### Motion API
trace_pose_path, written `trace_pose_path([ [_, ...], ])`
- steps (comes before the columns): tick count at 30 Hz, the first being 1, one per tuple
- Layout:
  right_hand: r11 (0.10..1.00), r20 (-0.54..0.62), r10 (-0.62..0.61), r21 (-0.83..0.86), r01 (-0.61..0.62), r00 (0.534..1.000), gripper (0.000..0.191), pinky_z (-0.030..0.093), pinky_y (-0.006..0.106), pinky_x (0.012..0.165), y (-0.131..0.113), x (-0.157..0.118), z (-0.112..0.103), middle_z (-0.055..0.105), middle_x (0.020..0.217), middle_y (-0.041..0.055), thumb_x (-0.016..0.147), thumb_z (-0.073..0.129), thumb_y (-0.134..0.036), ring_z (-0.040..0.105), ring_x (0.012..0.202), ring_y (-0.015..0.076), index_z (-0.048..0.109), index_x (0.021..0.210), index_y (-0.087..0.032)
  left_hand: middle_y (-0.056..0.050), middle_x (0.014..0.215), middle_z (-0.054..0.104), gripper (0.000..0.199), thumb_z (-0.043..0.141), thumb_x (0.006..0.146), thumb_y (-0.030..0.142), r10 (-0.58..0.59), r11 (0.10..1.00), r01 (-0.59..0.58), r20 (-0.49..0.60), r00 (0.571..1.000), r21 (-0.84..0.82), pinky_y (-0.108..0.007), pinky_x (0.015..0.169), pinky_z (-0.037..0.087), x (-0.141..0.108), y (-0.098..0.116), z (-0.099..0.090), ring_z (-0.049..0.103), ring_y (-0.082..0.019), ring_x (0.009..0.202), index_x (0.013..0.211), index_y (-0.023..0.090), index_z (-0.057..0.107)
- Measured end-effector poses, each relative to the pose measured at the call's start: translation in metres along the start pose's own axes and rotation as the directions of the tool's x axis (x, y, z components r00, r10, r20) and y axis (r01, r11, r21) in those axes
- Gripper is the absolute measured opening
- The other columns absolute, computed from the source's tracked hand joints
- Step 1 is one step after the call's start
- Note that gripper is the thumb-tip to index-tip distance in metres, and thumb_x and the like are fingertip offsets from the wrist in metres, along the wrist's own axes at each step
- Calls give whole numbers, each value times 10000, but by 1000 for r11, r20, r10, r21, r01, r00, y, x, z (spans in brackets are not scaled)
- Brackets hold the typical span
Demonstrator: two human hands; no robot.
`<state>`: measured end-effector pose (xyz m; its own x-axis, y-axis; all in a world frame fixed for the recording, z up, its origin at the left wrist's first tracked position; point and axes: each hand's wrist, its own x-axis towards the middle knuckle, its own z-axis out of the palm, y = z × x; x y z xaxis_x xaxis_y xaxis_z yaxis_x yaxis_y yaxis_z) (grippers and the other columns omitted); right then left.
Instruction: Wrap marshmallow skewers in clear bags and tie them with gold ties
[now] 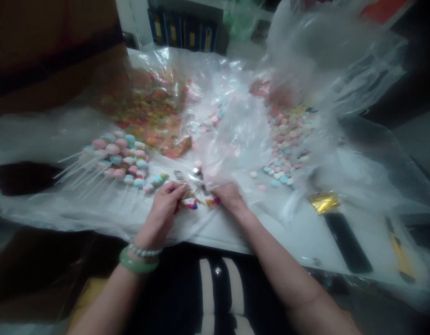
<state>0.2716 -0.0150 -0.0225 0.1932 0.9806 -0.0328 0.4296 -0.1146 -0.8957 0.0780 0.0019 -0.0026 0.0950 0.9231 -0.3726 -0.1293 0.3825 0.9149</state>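
My left hand (167, 202), with a beaded bracelet and a green bangle at the wrist, pinches a small colourful wrapper (190, 203) near the table's front edge. Close beside it, my right hand (229, 195) has its fingers closed by another colourful wrapper piece (212, 201); clear plastic partly covers them and what they hold is blurred. Just left of my left hand sit candies on white sticks (119, 158), in pink, blue and white. Loose pastel candies (284, 139) lie under and around clear plastic to the right.
Bags of orange and green candies (152, 111) lie at the back left beside a large cardboard box (54, 56). Front right are a gold packet (324, 203), a black phone (347, 242) and a yellow cutter (401, 256). Clear plastic sheeting (305, 51) rises at the back right.
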Motion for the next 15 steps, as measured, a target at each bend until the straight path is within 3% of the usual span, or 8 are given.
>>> trace_pose_path([
  [4, 993, -33, -30, -117, 26, 999, 240, 352, 444, 1142, -3, -13, -6, 728, 1187, 34, 829, 645, -277, 582, 1219, 252, 763, 1037, -263, 22, 605, 607, 288, 856, 554, 306, -40, 987, 39, -5, 999, -159, -213, 457, 415, -2, 5, -8, 542, -99, 502, 666, 160, 634],
  [6, 993, -97, -8, -120, -4, 995, 238, 380, 440, 1111, -8, -24, -4, 740, 1120, 30, 851, 603, -296, 610, 1153, 249, 768, 1019, -261, 0, 657, 656, 258, 850, 528, 253, -33, 968, 22, -39, 999, -251, -227, 580, 491, -5, 4, -9, 606, -118, 604, 661, 152, 654],
  [9, 981, -98, 105, 172, -87, 990, 190, 504, 373, 909, -22, -38, 8, 736, 853, 20, 795, 649, -355, 659, 894, 224, 761, 844, -210, -29, 725, 710, 259, 853, 526, 232, -26, 963, 12, -48, 999, -269, -263, 684, 527, -12, 1, -5, 655, -148, 696, 704, 147, 685],
  [12, 809, 34, 149, 571, -142, 988, 188, 519, 303, 740, -41, -43, 28, 673, 696, -8, 688, 737, -369, 626, 709, 169, 704, 717, -186, -17, 745, 715, 301, 883, 535, 243, -2, 953, -12, -47, 999, -303, -271, 652, 524, -21, 0, 4, 654, -150, 692, 746, 162, 683],
  [15, 706, 113, 167, 680, -199, 979, 205, 512, 283, 677, -56, -44, 44, 661, 667, -17, 585, 795, -328, 602, 659, 151, 679, 675, -185, 9, 773, 715, 319, 900, 521, 193, 42, 898, -72, -77, 996, -434, -269, 687, 539, -29, 3, 10, 664, -142, 735, 726, 182, 656],
])
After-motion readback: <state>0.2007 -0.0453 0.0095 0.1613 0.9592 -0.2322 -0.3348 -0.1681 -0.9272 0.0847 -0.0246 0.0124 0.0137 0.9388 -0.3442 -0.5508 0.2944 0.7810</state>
